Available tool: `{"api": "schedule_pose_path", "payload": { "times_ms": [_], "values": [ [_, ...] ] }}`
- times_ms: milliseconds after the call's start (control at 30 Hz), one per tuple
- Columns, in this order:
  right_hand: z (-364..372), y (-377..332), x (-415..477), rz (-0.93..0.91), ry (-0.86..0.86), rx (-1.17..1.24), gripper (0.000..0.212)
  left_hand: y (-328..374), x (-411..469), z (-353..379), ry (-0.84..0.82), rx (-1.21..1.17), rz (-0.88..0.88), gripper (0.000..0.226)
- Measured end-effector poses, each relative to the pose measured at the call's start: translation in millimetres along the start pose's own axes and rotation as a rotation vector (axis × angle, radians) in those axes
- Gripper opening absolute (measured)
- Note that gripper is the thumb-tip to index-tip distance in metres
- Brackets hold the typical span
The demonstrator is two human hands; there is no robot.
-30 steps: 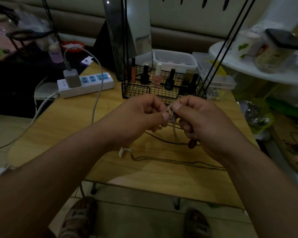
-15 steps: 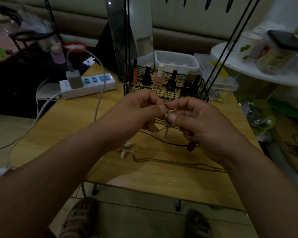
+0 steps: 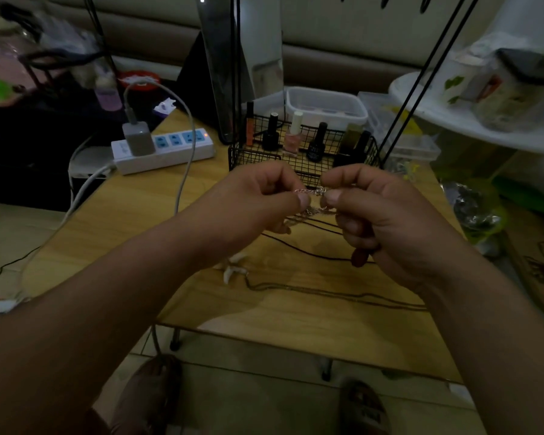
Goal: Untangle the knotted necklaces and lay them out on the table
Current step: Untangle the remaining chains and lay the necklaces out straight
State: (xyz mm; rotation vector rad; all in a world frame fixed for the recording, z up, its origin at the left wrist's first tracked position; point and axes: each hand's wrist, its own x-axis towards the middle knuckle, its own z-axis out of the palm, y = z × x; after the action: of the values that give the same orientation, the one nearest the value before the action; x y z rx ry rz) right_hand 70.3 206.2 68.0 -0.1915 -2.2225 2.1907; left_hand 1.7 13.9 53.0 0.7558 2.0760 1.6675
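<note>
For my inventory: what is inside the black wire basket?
Nail polish bottles stand in the wire basket, dark ones and a pink one. The left hand and right hand hide its front part.

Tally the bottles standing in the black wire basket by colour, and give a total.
Black bottles: 3
Pink bottle: 1
Orange tube: 1
Olive bottle: 1
Total: 6

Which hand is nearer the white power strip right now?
Left. The left hand hangs to the right of the power strip; the right hand is farther right again, beyond the silver chain both hands pinch.
</note>
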Motion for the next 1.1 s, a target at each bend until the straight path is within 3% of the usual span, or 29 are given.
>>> {"api": "schedule_pose_path", "payload": {
  "times_ms": [167, 300, 533, 600, 733, 833, 933, 1100],
  "values": [
    [4, -1, -3, 0.080, -0.068, 0.058, 0.022, 1, -1, 3, 0.065, -0.047, 0.026, 0.007],
    [1, -2, -3, 0.116, -0.071, 0.029, 0.025, -2, -2, 6, 0.165, 0.289, 0.137, 0.011],
    [3, 1, -1, 0.187, -0.088, -0.019, 0.017, -12, -3, 16, 0.312, 0.573, 0.298, 0.006],
    [5, 1, -1, 0.195, -0.104, -0.027, 0.012, -12, 0, 17, 0.313, 0.476, 0.217, 0.009],
    [3, -1, 0, 0.187, -0.102, -0.032, 0.004, -1, 3, 10, 0.227, -0.202, -0.082, 0.020],
    [1, -1, 0, 0.173, -0.092, -0.064, 0.008, 4, 1, 6, 0.088, -0.583, -0.179, 0.024],
    [1, -2, -2, 0.145, -0.108, -0.071, 0.012, 4, 0, 3, 0.017, -0.640, -0.193, 0.024],
    [5, -4, -4, 0.085, -0.122, -0.095, 0.009, 4, 2, 3, 0.005, -0.488, -0.153, 0.020]
  ]
}}
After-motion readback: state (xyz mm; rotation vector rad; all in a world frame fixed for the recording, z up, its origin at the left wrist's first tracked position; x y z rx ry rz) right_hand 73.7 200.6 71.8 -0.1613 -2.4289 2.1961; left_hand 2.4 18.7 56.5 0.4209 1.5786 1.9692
